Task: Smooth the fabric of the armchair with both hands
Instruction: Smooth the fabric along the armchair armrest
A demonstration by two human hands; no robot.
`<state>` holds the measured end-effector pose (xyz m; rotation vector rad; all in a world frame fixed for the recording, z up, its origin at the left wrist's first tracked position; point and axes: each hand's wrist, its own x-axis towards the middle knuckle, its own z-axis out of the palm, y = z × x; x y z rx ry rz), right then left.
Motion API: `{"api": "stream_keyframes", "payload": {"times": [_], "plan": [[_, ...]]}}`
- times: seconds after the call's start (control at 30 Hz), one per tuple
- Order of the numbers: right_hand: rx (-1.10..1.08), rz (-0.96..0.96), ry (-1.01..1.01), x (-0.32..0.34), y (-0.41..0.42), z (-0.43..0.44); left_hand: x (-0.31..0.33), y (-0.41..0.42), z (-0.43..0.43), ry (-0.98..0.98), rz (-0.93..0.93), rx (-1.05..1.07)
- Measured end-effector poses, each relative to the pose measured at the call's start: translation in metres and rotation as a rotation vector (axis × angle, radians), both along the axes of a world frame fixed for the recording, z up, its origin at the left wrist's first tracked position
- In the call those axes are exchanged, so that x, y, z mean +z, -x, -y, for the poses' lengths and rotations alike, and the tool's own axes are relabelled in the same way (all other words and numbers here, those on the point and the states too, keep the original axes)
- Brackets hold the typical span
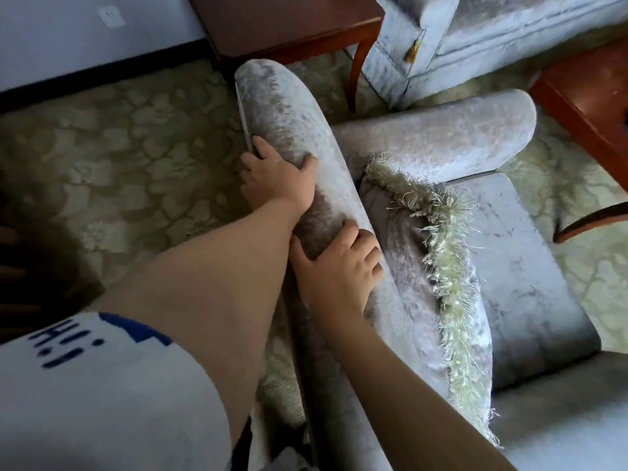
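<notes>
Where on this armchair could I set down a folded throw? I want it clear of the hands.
Free: the grey seat cushion, right of the cream-fringed pillow. Crowded: the rounded velvet backrest top, where the left hand and right hand press.

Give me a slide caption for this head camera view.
Both hands, left hand and right hand, press flat on the grey velvet armchair's backrest beside a fringed cushion.

A living room, prob. in a home or hotel. A soft grey armchair (441,141) w/ a fringed cushion (418,253) is seen, a matching sofa (492,32), wood side tables (289,25), patterned carpet (119,147) & a wall socket (110,16).
</notes>
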<state>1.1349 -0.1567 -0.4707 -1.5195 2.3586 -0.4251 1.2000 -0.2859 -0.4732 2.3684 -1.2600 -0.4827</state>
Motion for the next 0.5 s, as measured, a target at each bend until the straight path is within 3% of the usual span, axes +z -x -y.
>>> {"api": "stream_keyframes", "payload": {"times": [0.5], "plan": [[-0.053, -0.051, 0.011, 0.0007, -0.0045, 0.0009, 0.0003, -0.0005, -0.001, 0.038, -0.02, -0.036]]}}
